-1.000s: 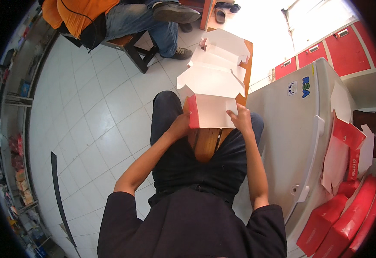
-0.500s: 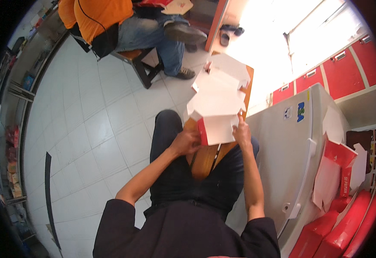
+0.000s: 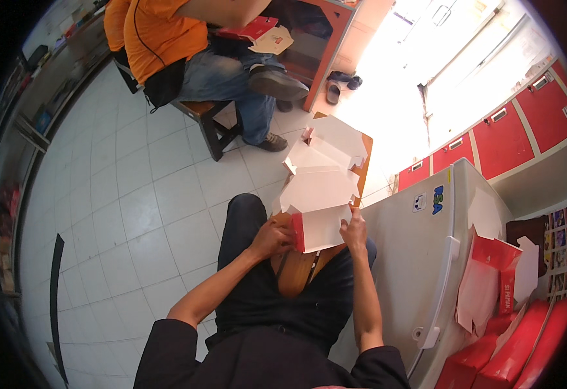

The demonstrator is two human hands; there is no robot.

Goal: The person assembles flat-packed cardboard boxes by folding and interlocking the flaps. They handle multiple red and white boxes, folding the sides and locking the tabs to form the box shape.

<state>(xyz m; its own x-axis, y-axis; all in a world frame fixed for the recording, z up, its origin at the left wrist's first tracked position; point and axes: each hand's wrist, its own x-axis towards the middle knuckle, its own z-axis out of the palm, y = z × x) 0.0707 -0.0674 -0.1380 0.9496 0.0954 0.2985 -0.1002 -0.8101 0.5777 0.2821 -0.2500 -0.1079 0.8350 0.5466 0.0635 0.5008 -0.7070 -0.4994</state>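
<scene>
A partly folded cardboard box (image 3: 319, 188), white inside with red outer sides, lies unfolded along a wooden bench (image 3: 294, 282) between my legs. Its near end has a red side wall standing up on the left. My left hand (image 3: 273, 238) is closed at that red wall, its fingertips partly hidden. On the opposite side my right hand (image 3: 354, 230) grips the near right edge, thumb toward the inside. Beyond the hands, the middle and far panels stretch away with their flaps and tabs sticking up.
A co-worker in an orange shirt (image 3: 160, 39) sits on a stool at the far left with a red box (image 3: 251, 31). A pale fridge (image 3: 406, 259) stands to my right, near red boxes (image 3: 510, 343) and red lockers (image 3: 507, 139). Shoes (image 3: 333, 93) lie beyond the bench.
My view has tilted upward, so everything sits lower in the picture and more of the co-worker's red box shows. My right thumb has shifted inward over the box wall; both hands stay on the box.
</scene>
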